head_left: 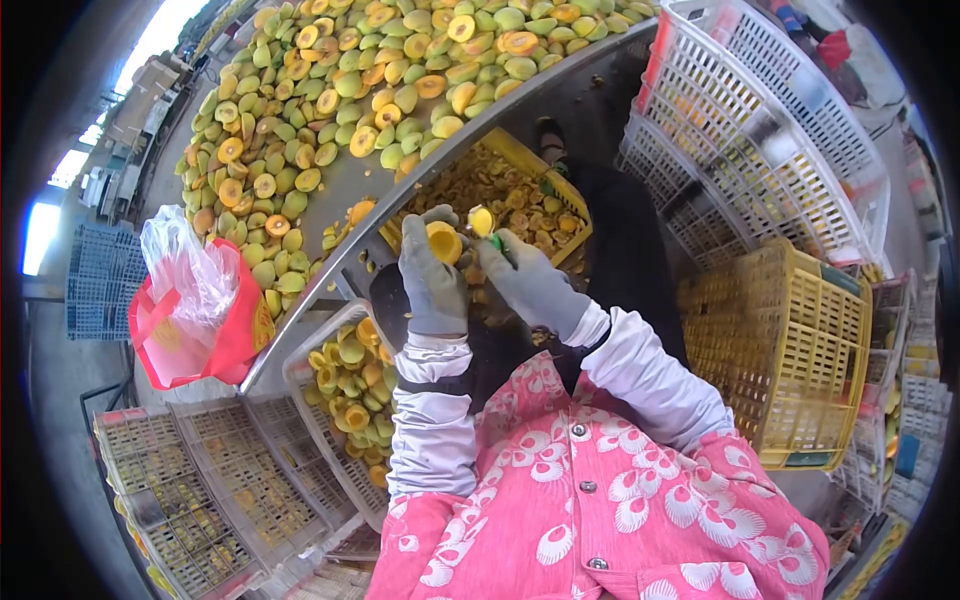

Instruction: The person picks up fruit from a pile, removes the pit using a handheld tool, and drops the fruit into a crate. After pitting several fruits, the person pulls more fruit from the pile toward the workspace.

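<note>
My left hand [433,278], in a grey glove, is closed around a hollowed yellow fruit half [444,243] that looks like a peach, its cut side showing. Just to the right, my gloved right hand [528,280] grips a green-handled pitting spoon [496,243]. A round yellow piece [482,221] sits at the tool's tip, apart from the fruit half. Below both hands is a yellow crate [520,158] of brownish-yellow scraps. A pale crate [300,372] of hollowed fruit halves stands beside my left forearm.
Halved fruit [290,150] is heaped on a metal-edged table [480,122] ahead. A red bag [165,335] with clear plastic hangs at its left edge. White crates [745,130] and a yellow crate [770,350] stand right; stacked crates [215,480] stand lower left.
</note>
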Tool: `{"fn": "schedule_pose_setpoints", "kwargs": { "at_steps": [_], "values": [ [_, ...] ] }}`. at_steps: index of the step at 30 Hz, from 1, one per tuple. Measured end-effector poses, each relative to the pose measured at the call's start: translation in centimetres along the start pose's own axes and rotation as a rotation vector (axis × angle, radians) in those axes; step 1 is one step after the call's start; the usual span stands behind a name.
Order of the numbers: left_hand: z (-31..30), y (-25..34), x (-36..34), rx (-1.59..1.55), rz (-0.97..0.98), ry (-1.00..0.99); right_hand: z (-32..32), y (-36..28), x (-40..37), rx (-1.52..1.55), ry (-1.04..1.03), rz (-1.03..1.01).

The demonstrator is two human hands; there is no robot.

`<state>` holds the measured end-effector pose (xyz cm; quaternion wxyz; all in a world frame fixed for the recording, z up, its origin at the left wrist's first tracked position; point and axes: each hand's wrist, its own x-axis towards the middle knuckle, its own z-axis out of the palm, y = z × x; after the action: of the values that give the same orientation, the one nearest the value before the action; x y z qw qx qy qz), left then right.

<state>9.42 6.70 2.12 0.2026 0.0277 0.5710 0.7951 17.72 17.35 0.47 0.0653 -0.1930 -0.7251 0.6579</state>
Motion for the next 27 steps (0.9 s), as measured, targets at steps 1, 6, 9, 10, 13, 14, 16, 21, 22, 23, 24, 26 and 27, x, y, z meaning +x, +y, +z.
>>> {"fn": "schedule_pose_setpoints", "kwargs": {
  "at_steps": [1,6,9,10,13,14,16,21,22,23,24,26,27],
  "values": [
    [0.4,-0.3,0.0,0.245,0.277,0.017,-0.4,-0.5,-0.2,-0.187,-0.019,0.002],
    [0.2,-1.4,0.3,0.744,0.755,0.054,0.5,0.2,0.7,-0.531,0.018,0.011],
    [-0.4,-0.6,-2.0,0.316,0.289,0.359,-0.2,4.6,2.4,-0.581,0.068,0.122],
    [-0.3,0.5,-3.4,0.161,0.309,0.437,-0.7,6.0,3.0,-0.546,0.098,0.195],
    [-11.9,1.8,-5.3,1.127,0.550,0.250,-1.2,8.4,3.5,-0.566,0.092,0.197],
    [-16.1,1.9,-5.9,1.260,0.248,0.368,-1.2,8.2,3.5,-0.557,0.087,0.198],
    [-17.2,5.5,-7.3,1.586,0.228,0.260,-1.3,7.5,3.6,-0.212,-0.034,0.366],
    [-10.3,9.5,3.0,1.394,0.507,-0.115,0.7,8.4,4.1,0.260,-0.169,0.391],
    [-10.7,8.7,7.6,1.275,0.494,-0.123,0.2,7.6,3.6,0.270,-0.150,0.413],
    [-11.5,7.8,13.2,1.362,0.490,-0.048,-0.4,7.0,3.1,0.281,-0.130,0.437],
    [-11.5,7.4,18.2,1.447,0.485,0.029,-0.8,6.9,2.8,0.292,-0.111,0.459],
    [-9.1,7.8,23.8,1.540,0.361,0.078,-1.1,9.1,2.2,0.371,-0.039,0.521],
    [-8.6,7.6,26.5,1.541,0.365,0.065,-1.3,9.9,2.6,0.447,0.024,0.581]
  ]
}}
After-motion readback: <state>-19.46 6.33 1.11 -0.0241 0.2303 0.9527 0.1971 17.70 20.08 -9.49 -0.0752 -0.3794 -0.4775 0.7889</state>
